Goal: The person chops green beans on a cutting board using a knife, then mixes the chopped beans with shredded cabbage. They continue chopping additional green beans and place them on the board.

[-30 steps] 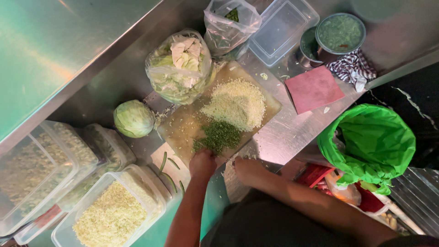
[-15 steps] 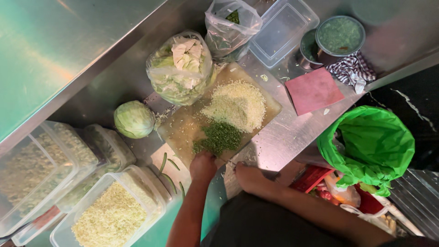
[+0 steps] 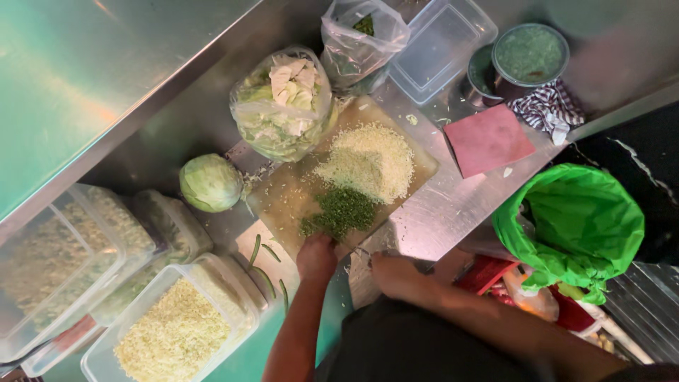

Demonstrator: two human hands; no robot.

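1. Head view, looking down on a stainless-steel counter [image 3: 453, 212] that carries a worn wooden cutting board [image 3: 290, 194].
2. The left hand [image 3: 316, 256] rests at the near edge of the board, its fingers bunched on the near side of a small heap of finely chopped dark green herbs [image 3: 341, 212]; whether it pinches any of them cannot be told.
3. The right hand [image 3: 393, 272] lies at the near edge of the counter, just beside the board's near right corner; whether it is spread or closed cannot be told.
4. A larger mound of pale shredded cabbage [image 3: 369, 160] sits toward the far side of the board, touching the herb heap.
5. A clear plastic bag of cabbage pieces [image 3: 283, 106] stands at the board's far left corner; a whole round green cabbage [image 3: 210, 182] lies on the counter just left of the board.
6. Several slim green chillies [image 3: 263, 256] lie left of the left hand.
7. A clear plastic tub of shredded cabbage [image 3: 173, 336] stands at the near left.
8. A flat pink square cloth [image 3: 488, 139] lies to the right of the board; a bright green plastic bag [image 3: 573, 223] hangs beyond the counter's right edge.
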